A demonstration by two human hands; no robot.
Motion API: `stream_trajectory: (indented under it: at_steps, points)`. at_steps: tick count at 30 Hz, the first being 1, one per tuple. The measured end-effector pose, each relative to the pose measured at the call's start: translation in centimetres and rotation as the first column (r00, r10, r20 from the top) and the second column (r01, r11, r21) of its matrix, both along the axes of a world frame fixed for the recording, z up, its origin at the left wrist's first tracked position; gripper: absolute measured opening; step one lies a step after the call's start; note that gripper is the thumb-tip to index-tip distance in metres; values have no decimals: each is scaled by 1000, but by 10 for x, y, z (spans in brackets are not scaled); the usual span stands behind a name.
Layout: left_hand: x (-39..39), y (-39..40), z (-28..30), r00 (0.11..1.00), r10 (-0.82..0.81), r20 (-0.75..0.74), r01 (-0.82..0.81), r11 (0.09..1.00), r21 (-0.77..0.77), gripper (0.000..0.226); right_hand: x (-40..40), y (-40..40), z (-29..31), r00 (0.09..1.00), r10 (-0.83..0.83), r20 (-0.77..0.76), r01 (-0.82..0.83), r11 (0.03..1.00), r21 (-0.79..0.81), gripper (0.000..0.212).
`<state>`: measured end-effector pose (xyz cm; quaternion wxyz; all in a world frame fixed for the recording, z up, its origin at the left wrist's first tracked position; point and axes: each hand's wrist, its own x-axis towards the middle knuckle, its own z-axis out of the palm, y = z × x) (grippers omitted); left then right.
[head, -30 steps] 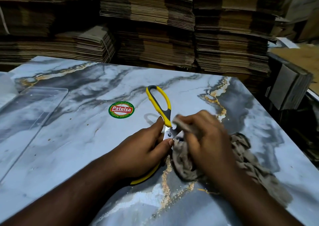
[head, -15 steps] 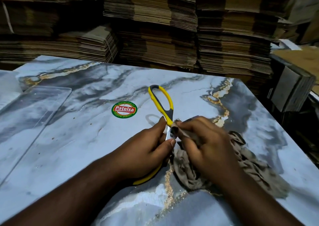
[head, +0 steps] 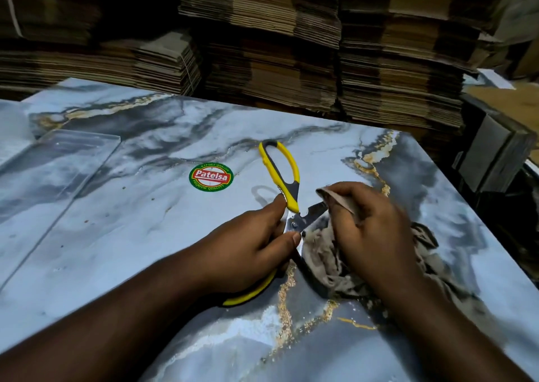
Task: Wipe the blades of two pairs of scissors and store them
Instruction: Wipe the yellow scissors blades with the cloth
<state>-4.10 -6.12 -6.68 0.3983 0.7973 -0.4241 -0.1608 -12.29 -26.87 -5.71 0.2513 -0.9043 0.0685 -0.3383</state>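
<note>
Left hand: my left hand (head: 248, 247) is gripping the yellow-handled scissors (head: 287, 195) at the pivot, fingers curled round the near handle, thumb pressing by the screw.
Right hand: my right hand (head: 370, 224) is pinching a fold of the beige cloth (head: 329, 260), fingertips (head: 335, 215) bunching it just beside the exposed blade.
Scissors: spread open and lying low over the marble-print counter (head: 131, 236), one handle loop pointing away, the other hiding under my left palm; one blade is poking toward the cloth, the second blade I cannot make out.
Cloth: the rest is trailing on the counter under and right of my right hand.
Progress: I'm judging this as mid-wipe on one pair, blades not finished.
Left to do: a second pair is not showing anywhere in view; no storing is happening yet.
Storage: possibly the clear plastic tray (head: 55, 163) far left, well apart from the scissors, but that is my guess.
Background: stacked flat cardboard (head: 291, 46) is lining the far side.
</note>
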Motion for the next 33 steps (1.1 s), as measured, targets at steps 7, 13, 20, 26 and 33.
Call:
stream_trajectory:
  at_steps: [7,13,20,26,33]
  points:
    - [-1,3,1,1000,13,7,-13,1000,0,53,0,3,-3,1000,24,-8,-25,993,-117,28]
    - [-1,3,5,1000,-23,4,23,999,23,65,-7,-24,-3,980,-162,119,134,968,211,18]
    - [-3,3,6,999,27,43,-29,999,28,62,-8,12,-8,997,71,-16,-70,996,61,13]
    - [-4,3,4,998,37,60,-41,997,60,61,-6,17,-8,998,59,-12,-58,997,46,18]
    - [-3,2,2,995,21,95,-28,997,70,65,-5,20,-9,998,65,-11,-64,994,84,11]
